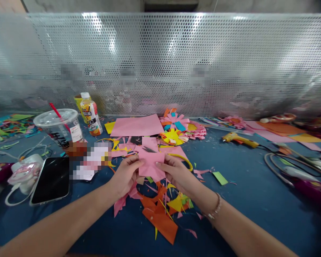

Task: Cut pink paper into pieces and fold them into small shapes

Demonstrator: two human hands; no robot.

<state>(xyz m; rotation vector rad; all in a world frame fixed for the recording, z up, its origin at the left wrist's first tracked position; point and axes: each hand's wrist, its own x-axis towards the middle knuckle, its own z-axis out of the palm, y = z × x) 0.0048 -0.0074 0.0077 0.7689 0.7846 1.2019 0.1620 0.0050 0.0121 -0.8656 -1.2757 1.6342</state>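
Note:
A small sheet of pink paper (151, 167) is held up between both hands, over the middle of the table. My left hand (128, 174) pinches its left edge, thumb in front. The right edge is gripped by my right hand (175, 175), also thumb in front. Just behind the sheet lie scissors (187, 158) with yellow handles, partly hidden by the paper and my right hand. Below my hands is a heap of scraps, among them an orange piece of paper (161, 222). Paper flowers (172, 136) in pink and yellow sit farther back beside a large pink sheet (136, 125).
To the left stand a plastic cup (59, 134) with a red straw and a juice bottle (92, 116). A phone (51, 181) lies nearer me. On the right are a yellow glue gun (240, 139) and cables. A perforated metal screen (160, 64) closes off the back.

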